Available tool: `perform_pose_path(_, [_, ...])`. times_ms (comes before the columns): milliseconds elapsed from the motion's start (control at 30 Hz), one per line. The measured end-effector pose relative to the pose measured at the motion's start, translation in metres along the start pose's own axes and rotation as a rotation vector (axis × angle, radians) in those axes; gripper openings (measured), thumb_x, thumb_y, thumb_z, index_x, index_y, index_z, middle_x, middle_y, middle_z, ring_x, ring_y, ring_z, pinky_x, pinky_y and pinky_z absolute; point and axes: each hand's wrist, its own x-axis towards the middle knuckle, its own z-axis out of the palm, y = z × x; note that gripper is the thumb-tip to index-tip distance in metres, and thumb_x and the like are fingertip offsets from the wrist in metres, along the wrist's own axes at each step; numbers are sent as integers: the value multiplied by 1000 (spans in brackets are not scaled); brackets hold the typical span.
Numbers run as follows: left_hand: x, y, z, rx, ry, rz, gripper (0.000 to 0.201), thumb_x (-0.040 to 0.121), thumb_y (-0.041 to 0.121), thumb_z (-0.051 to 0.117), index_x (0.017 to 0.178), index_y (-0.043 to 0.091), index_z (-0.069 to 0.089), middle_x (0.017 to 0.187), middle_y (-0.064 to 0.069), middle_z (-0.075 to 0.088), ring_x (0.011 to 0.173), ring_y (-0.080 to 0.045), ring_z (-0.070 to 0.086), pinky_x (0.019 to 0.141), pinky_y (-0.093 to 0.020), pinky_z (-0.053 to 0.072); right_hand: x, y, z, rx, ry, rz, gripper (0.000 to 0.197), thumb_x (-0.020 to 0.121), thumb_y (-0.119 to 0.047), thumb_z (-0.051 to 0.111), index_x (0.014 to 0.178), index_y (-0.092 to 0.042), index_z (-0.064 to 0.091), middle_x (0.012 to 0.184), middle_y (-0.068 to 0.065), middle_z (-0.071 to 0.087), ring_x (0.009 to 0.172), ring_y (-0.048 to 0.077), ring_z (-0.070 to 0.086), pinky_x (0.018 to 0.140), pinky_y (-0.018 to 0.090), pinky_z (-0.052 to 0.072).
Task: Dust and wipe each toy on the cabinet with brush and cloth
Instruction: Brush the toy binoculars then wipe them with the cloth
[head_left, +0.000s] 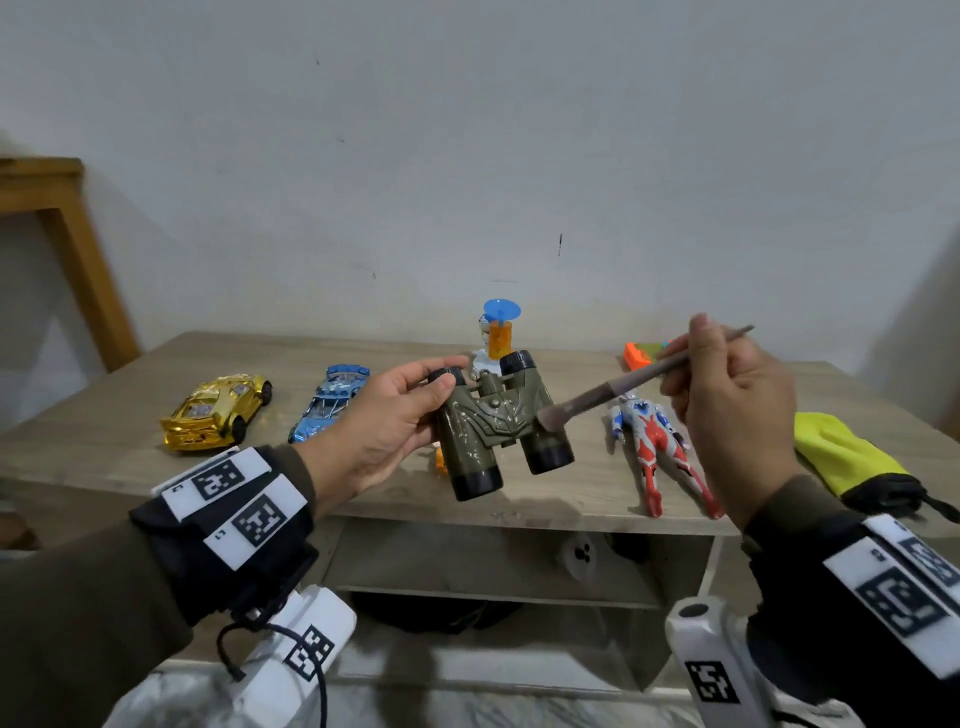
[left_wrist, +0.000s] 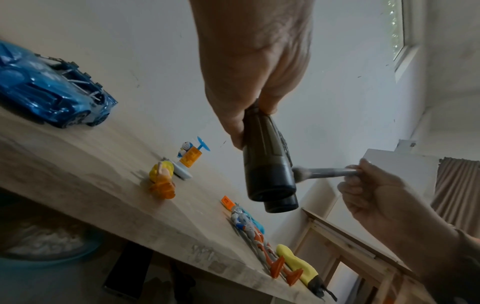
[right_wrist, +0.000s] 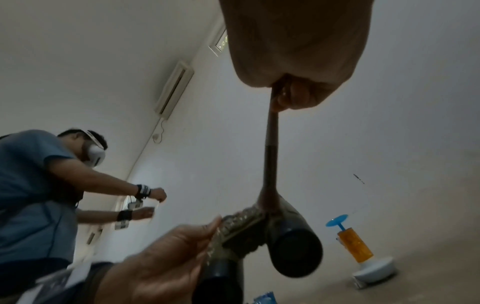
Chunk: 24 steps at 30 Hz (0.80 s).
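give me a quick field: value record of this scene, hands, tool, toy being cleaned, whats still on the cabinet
left hand: left hand grips the binoculars, held above the cabinet
right hand: right hand pinches the brush handle
contact: bristles touch the right barrel of the binoculars
cars: gold car and blue car, at the left
figure: red and blue figure lying flat, at the right
cloth: yellow cloth at the right edge, unused
rear: cat toy with blue fan
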Motion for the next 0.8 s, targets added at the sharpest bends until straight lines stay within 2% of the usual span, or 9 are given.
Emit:
perform_pose_path(133, [-1,0,4,-1,10,1,25,91,4,50,109,14,64,102,-8,66,95,-19,64,81,-29,57,-8,3,5,-199,-311,57,39,96,-31,43,67,-12,61,52,2,55,46,10,47,47,21,41])
perform_pose_path(167, [-1,1,4,-4,13,3,25,91,4,50,110,14,64,104,-8,66,99,-21,63,83,-30,56,-10,0,6,-189,-322,44,39,96,-30,43,65,-12,60,50,2,54,45,11,47,47,23,41])
perform_pose_path(300, [-2,3,8,-15,19,1,26,91,5,51,112,13,63,103,-8,65,98,-20,64,84,-30,56,-5,-13,4,61,-61,-44,38,98,-28,38,70,-12,59,56,6,52,46,8,45,42,18,38])
perform_pose_path(333, [-3,2,9,-15,15,0,26,91,5,51,112,14,63,102,-7,65,98,-20,64,83,-30,56,-3,-15,3,78,-64,-47,38,98,-28,38,73,-10,60,58,7,53,47,7,46,43,17,38])
perform_pose_path(433, [-4,3,12,-28,12,-2,25,91,5,51,110,15,64,101,-7,66,94,-18,65,81,-28,57,-5,-15,6,-67,-236,2,41,97,-29,39,73,-4,61,54,5,53,44,6,45,43,19,37])
perform_pose_path(500, [-4,4,13,-39,16,-3,25,91,4,51,107,16,65,102,-9,66,92,-17,66,79,-28,57,-8,-16,7,-71,-205,-12,42,97,-30,39,71,-4,60,52,4,51,44,8,43,42,21,37])
perform_pose_path(600, [-6,6,16,-54,14,-2,24,91,4,51,104,16,66,100,-7,66,90,-17,66,78,-27,58,-7,-22,7,99,-64,-62,39,98,-27,36,75,-7,59,58,7,51,48,7,45,44,18,39])
perform_pose_path(733, [-8,6,20,-52,3,-10,25,90,4,51,107,16,65,99,-7,66,87,-15,65,77,-25,57,-7,-21,10,-29,-236,-74,40,98,-27,39,70,-7,60,54,5,53,46,6,47,46,20,39])
perform_pose_path(800, [-9,6,20,-58,7,-12,26,89,3,52,110,15,65,97,-7,68,85,-14,67,76,-25,58,-9,-21,12,-70,-220,-132,42,98,-29,40,67,-9,60,50,-1,51,47,6,47,49,22,38])
